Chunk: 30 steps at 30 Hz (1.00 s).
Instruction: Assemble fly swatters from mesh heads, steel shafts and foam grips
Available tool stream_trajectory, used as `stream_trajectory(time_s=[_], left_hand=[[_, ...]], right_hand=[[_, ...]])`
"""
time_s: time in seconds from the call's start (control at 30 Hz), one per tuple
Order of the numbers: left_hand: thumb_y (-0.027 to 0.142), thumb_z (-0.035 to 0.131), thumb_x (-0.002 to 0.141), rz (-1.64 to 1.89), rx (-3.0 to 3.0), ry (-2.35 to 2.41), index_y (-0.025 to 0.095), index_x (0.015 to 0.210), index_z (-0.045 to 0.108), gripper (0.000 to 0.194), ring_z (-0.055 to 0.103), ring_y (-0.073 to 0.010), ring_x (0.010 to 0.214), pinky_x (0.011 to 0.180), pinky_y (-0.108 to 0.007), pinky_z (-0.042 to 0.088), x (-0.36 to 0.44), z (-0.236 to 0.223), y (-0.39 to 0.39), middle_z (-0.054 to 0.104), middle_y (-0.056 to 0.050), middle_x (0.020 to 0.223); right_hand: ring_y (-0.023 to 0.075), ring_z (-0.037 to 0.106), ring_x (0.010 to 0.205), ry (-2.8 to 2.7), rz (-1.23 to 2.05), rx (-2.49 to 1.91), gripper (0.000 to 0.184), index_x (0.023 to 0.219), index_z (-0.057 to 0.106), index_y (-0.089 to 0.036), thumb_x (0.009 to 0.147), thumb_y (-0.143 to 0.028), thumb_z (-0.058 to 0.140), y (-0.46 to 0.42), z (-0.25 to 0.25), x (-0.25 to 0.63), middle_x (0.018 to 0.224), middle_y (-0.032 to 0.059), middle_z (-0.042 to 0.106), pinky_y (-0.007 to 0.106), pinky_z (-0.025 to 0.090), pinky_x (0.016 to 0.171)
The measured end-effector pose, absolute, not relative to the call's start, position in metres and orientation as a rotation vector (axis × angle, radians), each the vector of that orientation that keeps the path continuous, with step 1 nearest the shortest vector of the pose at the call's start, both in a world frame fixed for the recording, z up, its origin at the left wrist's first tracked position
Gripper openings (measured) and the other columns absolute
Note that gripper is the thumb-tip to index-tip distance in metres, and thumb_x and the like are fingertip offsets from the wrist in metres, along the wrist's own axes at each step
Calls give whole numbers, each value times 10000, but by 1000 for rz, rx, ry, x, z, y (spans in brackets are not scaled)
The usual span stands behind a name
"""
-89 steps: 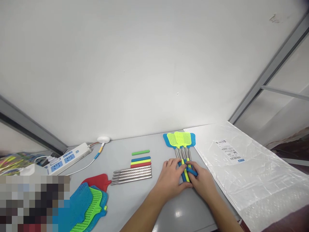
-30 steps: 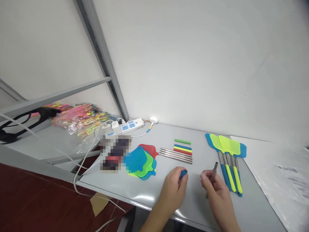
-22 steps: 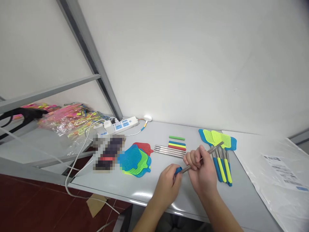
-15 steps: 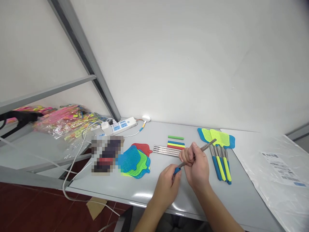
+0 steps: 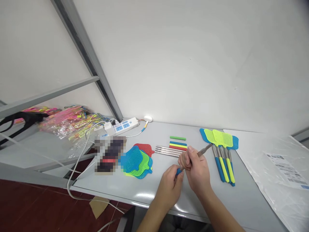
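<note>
My left hand (image 5: 170, 185) is closed round a blue handle grip (image 5: 179, 171), of which only the upper end shows. A metal rod (image 5: 204, 150) runs up from that grip, and my right hand (image 5: 196, 169) is wrapped round its middle; the rod's far end sticks out bare at the upper right. Behind my right hand lie several loose metal rods (image 5: 166, 150) and a row of coloured grips (image 5: 178, 145), with a green grip (image 5: 178, 138) apart above them. Left of my hands is a pile of mesh fly swatter heads (image 5: 138, 162) in blue, green and red.
Several assembled fly swatters (image 5: 223, 154) lie to the right, beside a white plastic bag (image 5: 272, 167) with a label. A power strip (image 5: 125, 126) with cables sits at the back left. Bagged colourful goods (image 5: 70, 120) fill a shelf behind the metal frame (image 5: 96, 69).
The view has shifted slightly, moving the table contents a little to the right. The rod's exposed end now sits slightly lower and further left. Both hands keep their hold.
</note>
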<state>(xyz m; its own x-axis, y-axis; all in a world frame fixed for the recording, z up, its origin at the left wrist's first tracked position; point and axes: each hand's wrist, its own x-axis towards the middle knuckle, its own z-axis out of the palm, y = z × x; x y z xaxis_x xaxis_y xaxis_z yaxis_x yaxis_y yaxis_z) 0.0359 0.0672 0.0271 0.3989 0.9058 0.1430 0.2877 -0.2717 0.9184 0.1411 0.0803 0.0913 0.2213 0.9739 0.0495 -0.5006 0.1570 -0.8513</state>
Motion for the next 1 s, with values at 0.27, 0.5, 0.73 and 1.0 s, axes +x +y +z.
stream_trajectory(time_s=[0.27, 0.5, 0.73, 1.0], left_hand=[[254, 391, 974, 1008, 1647, 906, 186, 1222, 552, 304, 546, -253, 1161, 976, -395, 443, 35, 32, 67, 606, -115, 1223], [269, 389, 981, 981, 1639, 944, 197, 1300, 527, 356, 557, -259, 1160, 963, -403, 462, 37, 34, 67, 608, -115, 1235], [176, 444, 921, 992, 1660, 992, 164, 1222, 584, 332, 599, -264, 1013, 889, -385, 480, 36, 23, 68, 657, -117, 1054], [130, 427, 915, 975, 1633, 957, 175, 1245, 577, 366, 612, -249, 1030, 888, -368, 485, 37, 23, 70, 662, -106, 1141]], right_hand=[[124, 492, 652, -1196, 1140, -1146, 312, 736, 590, -183, 913, -433, 531, 72, 81, 134, 655, -17, 517, 250, 389, 628], [119, 451, 615, -1181, 1080, -1167, 348, 691, 552, -195, 912, -462, 519, 69, 99, 132, 632, -26, 494, 241, 356, 589], [113, 377, 554, -1224, 1022, -1239, 442, 618, 448, -202, 954, -488, 425, 71, 94, 128, 559, -41, 386, 246, 299, 538], [126, 410, 606, -1356, 976, -1277, 417, 679, 455, -213, 973, -496, 371, 77, 84, 133, 620, -32, 426, 254, 328, 579]])
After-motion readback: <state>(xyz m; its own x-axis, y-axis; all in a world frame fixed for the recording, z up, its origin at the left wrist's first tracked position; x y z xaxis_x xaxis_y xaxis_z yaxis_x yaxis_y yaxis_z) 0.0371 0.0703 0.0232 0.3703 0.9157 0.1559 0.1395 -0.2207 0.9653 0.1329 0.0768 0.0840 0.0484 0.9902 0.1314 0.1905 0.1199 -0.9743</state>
